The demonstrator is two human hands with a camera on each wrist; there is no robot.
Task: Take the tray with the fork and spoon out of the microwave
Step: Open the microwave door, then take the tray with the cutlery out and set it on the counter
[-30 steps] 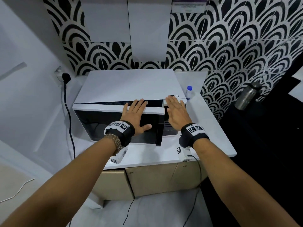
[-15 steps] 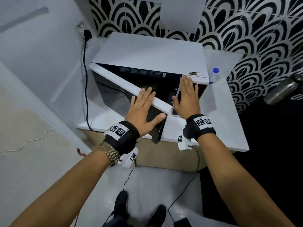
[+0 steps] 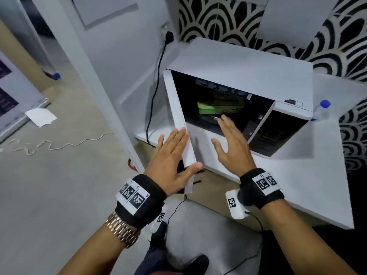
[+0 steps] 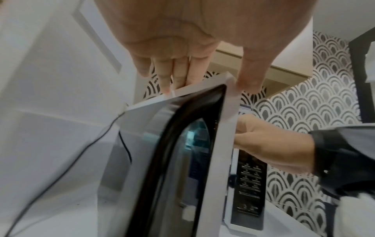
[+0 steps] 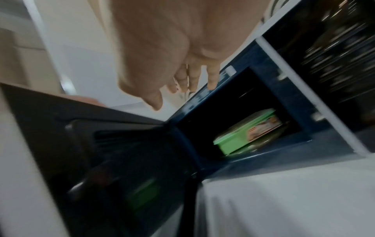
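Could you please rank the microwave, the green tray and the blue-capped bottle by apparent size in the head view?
1. Microwave
2. Green tray, partly hidden in the cavity
3. Bottle, partly hidden by the microwave

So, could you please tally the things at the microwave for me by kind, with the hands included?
Hands: 2, the left hand and the right hand
Microwave: 1
Green tray, inside the microwave: 1
Blue-capped bottle: 1
Total: 5
The fork and spoon are too blurred to count.
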